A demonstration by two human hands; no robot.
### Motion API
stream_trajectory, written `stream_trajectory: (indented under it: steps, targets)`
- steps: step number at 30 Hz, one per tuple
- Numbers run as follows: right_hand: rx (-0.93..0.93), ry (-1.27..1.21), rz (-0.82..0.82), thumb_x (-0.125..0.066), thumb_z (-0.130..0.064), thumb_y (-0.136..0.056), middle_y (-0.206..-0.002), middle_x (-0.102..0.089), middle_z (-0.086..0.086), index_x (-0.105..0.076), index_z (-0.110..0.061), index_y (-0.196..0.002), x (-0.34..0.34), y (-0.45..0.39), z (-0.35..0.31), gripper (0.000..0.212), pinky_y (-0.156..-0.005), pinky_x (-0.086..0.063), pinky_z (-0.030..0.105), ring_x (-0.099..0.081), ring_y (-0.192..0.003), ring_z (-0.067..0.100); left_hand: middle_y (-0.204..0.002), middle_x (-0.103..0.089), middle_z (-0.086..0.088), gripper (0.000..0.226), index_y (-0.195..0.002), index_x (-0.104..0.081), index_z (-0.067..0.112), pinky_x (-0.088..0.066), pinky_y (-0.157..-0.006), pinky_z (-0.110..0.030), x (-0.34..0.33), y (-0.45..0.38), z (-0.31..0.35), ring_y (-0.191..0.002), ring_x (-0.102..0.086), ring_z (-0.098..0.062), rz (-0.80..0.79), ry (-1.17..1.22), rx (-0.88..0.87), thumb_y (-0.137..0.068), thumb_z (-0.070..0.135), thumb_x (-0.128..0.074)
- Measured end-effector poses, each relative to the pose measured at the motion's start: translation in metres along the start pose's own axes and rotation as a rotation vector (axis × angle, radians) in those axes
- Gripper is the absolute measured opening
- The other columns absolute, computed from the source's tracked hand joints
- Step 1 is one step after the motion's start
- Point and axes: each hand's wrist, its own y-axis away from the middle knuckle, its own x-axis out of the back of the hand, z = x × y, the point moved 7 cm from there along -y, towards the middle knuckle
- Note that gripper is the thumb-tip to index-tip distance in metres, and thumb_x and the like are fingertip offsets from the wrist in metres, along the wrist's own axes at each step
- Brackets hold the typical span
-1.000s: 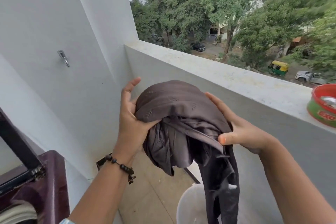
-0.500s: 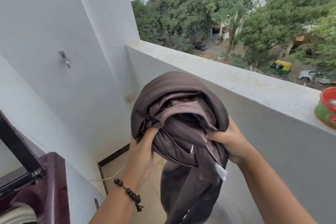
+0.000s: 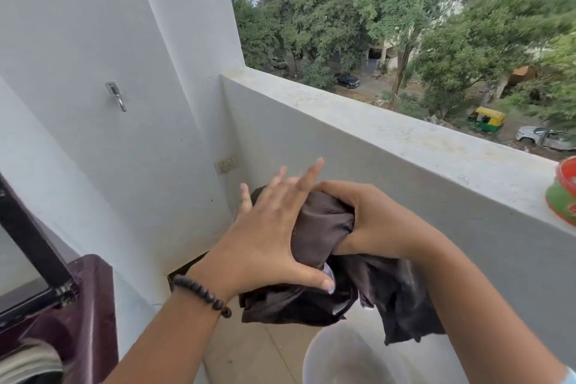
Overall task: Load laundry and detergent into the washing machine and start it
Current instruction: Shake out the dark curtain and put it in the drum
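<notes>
One dark brown garment (image 3: 324, 237) sits bunched between two hands at mid-height. The right hand (image 3: 371, 221) clenches a wad of it at 3 o'clock; the left hand (image 3: 268, 240) presses against it from 9 o'clock, fingers spread, thumb underneath. Loose cloth hangs toward 6 o'clock over one white bucket (image 3: 343, 358). The maroon washing machine (image 3: 87, 315), lid up, stands at 8 o'clock, well apart. The parapet wall (image 3: 389, 140) closes off 1 o'clock.

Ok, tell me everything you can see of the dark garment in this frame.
The garment is dark brown, thin, smooth-looking cloth, bunched into a wad in mid-air above a white bucket. The right hand grips the bunched top; the left hand presses flat against its side, thumb underneath. Loose ends hang down below both hands, and a small pale tag shows near the thumb.
</notes>
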Motion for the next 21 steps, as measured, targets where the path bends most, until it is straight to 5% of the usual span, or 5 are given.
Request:
stream_trajectory:
  steps: [2, 6, 10, 14, 21]
  targets:
    - [0.031, 0.143, 0.003, -0.08, -0.015, -0.065, -0.101, -0.069, -0.011, -0.055, -0.03, -0.121, 0.002, 0.0, -0.008, 0.062, -0.078, -0.054, 0.038, -0.067, -0.091, 0.008, -0.144, -0.039, 0.02, 0.13, -0.146, 0.016, 0.054, -0.018, -0.12, -0.048, -0.003, -0.005, 0.004, -0.132, -0.033, -0.003, 0.094, 0.013, -0.012, -0.059, 0.057, -0.081]
    - [-0.018, 0.107, 0.001, -0.079, -0.011, -0.069, -0.101, -0.065, -0.013, -0.045, -0.033, -0.129, 0.01, 0.005, -0.004, 0.073, -0.074, -0.049, 0.02, -0.065, -0.087, 0.004, -0.099, -0.065, 0.016, 0.093, -0.136, -0.029, 0.053, -0.054, -0.08, -0.032, 0.0, -0.006, -0.006, -0.09, -0.066, -0.01, 0.33, 0.258, 0.015, -0.06, 0.036, -0.081]
    - [-0.083, -0.134, -0.035, -0.086, -0.024, -0.073, -0.125, -0.055, -0.008, -0.031, -0.042, -0.144, 0.027, 0.017, 0.009, 0.091, -0.093, -0.049, 0.021, -0.062, -0.109, 0.004, -0.094, -0.071, 0.007, 0.083, -0.127, -0.045, 0.034, -0.053, -0.077, -0.02, 0.0, -0.003, -0.021, -0.085, -0.07, -0.004, 0.455, 0.62, 0.056, -0.06, 0.013, -0.089]
    - [-0.132, -0.308, 0.013, -0.085, -0.059, -0.058, -0.147, -0.041, -0.016, -0.028, -0.052, -0.145, 0.046, 0.032, 0.032, 0.104, -0.114, -0.035, 0.044, -0.043, -0.136, 0.006, -0.099, -0.074, -0.001, 0.078, -0.123, -0.049, 0.028, -0.057, -0.081, -0.029, 0.002, 0.002, -0.047, -0.091, -0.071, -0.017, 0.602, 1.063, 0.101, -0.054, 0.018, -0.084]
    - [-0.147, -0.766, 0.034, -0.089, -0.042, -0.061, -0.141, -0.056, 0.006, -0.032, -0.01, -0.148, 0.009, 0.042, 0.061, 0.109, -0.094, -0.051, 0.033, -0.055, -0.127, 0.025, -0.106, -0.066, -0.012, 0.084, -0.133, -0.045, -0.005, -0.056, -0.072, -0.03, 0.0, 0.004, -0.054, -0.09, -0.065, -0.021, 0.842, 1.574, 0.19, -0.054, 0.002, -0.073]
